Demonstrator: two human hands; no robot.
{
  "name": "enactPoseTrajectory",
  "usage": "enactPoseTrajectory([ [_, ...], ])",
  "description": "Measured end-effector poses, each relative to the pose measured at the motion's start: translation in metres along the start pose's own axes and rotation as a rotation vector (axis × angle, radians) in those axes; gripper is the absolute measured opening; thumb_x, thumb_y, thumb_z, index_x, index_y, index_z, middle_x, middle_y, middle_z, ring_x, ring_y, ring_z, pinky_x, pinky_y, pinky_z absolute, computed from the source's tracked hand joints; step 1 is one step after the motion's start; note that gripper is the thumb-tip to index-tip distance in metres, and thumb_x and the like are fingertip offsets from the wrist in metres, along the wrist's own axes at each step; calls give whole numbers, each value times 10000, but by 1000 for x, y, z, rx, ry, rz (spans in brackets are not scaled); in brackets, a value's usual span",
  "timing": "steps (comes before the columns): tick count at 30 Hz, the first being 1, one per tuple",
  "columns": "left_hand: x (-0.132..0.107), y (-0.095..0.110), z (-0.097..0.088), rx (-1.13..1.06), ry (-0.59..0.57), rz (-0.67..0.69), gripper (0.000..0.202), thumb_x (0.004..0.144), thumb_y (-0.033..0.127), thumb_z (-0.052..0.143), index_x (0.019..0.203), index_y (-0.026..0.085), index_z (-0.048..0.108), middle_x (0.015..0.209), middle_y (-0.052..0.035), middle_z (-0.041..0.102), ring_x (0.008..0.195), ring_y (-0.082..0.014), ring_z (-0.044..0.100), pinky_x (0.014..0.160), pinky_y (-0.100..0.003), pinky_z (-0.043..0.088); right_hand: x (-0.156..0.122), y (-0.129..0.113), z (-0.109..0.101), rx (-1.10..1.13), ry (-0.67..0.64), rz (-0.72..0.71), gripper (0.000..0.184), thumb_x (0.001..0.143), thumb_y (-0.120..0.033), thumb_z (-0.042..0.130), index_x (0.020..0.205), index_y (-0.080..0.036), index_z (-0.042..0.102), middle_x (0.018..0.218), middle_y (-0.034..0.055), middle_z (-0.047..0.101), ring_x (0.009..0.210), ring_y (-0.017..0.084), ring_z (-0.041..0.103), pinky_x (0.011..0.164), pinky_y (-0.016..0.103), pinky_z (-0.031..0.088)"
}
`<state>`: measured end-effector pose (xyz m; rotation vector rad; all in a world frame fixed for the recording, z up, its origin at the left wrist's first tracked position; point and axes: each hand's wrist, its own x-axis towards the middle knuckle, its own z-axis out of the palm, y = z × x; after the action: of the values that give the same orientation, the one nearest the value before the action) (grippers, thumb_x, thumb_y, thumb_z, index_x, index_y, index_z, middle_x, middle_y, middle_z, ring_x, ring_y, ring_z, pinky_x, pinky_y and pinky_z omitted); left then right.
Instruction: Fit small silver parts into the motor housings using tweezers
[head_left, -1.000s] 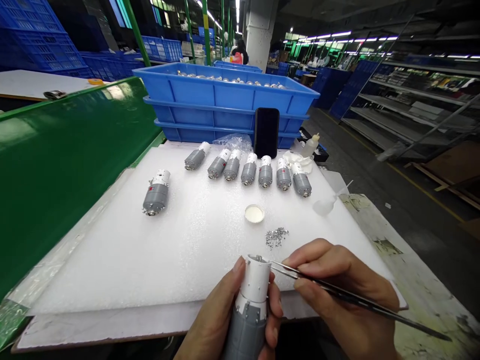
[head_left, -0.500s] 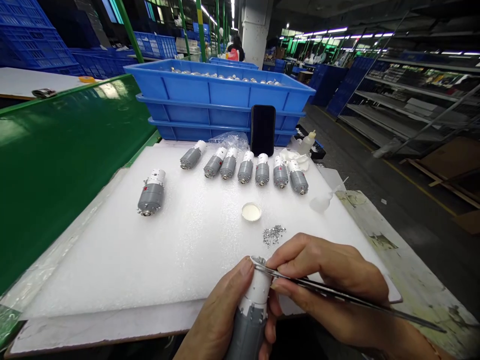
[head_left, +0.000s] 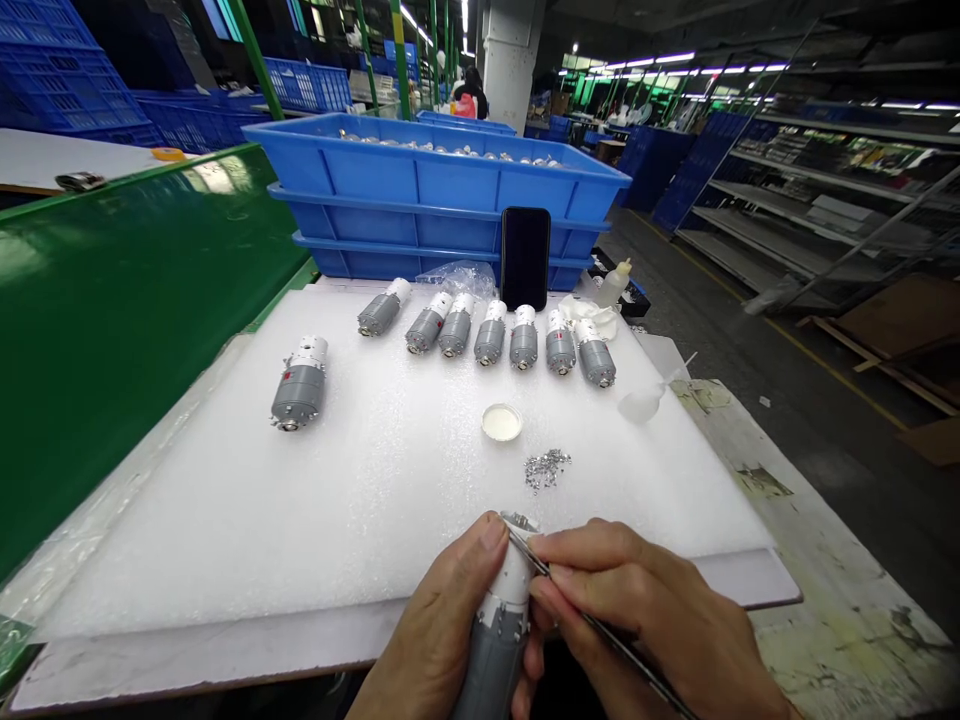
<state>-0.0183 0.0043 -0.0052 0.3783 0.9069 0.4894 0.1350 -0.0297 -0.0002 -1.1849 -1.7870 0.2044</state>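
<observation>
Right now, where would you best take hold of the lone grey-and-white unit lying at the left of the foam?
Probably around the grey barrel of the lone cylindrical unit, coming from above: it lies on its side on the white foam sheet, and the barrel is its widest, plainest part, clear of the white end and metal tip.

from where i'm sitting on the remote feed this is pretty clearly a factory floor, some kind of assembly line. stacked blue plastic crates [head_left: 435, 190] all over, long steel shelving racks [head_left: 840, 190] on the right, overhead strip lights [head_left: 675, 65] running way back, a bare concrete floor [head_left: 712, 300], another worker [head_left: 471, 100] down the aisle, and small gray gearmotors [head_left: 298, 395] lined up on a foam sheet [head_left: 300, 520].
</observation>
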Motion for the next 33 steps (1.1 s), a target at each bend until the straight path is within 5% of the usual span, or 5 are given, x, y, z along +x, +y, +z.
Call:
enactPoseTrajectory([
  [4, 0, 0, 0, 22, 14, 51, 486, 854, 626, 672, 705, 163, 687, 526, -18, 633, 432, -81, 524, 453, -157, 431, 3, 1, -2, 123, -13, -1, 179, 882, -84, 699, 994, -217, 658, 931, 44, 813, 786, 152, 794, 710, 199, 651],
  [10, 1, 7, -10, 77, 2, 84, 506, 900, 620, 600, 763, 147, 714, 615, -32, 658, 451, -81, 550, 461, -165, 420, 11, 26, -15, 225, 118, 320, 100, 878, -150, 724, 828, -217, 669, 831, 20, 775, 737, 151, 755, 617, 212, 619],
  [13, 1, 10, -13, 61, -18, 101, 543, 877, 669, 597, 768, 148, 702, 598, -21, 638, 456, -81, 547, 480, -166, 421, 5, 47, -8, 179, 68, 428, 113, 888, -208, 716, 785, -206, 669, 806, 38, 765, 696, 163, 734, 581, 237, 594],
  [21, -3, 12, -4, 261, 113, 228, 481, 745, 635, 756, 818, 190, 591, 595, 47, 579, 463, -70, 475, 482, -180, 362, -10, 63, 5, 168, -38, 480, 102, 895, -237, 698, 803, -216, 657, 811, 33, 746, 736, 172, 716, 637, 259, 560],
  [33, 2, 8, 0, 327, 220, 307, 347, 765, 468, 745, 911, 195, 589, 620, 67, 583, 480, -76, 499, 518, -211, 386, -8, 67, 4, 161, -24, 471, 136, 900, -223, 695, 772, -216, 649, 763, 9, 733, 623, 129, 655, 538, 231, 499],
])
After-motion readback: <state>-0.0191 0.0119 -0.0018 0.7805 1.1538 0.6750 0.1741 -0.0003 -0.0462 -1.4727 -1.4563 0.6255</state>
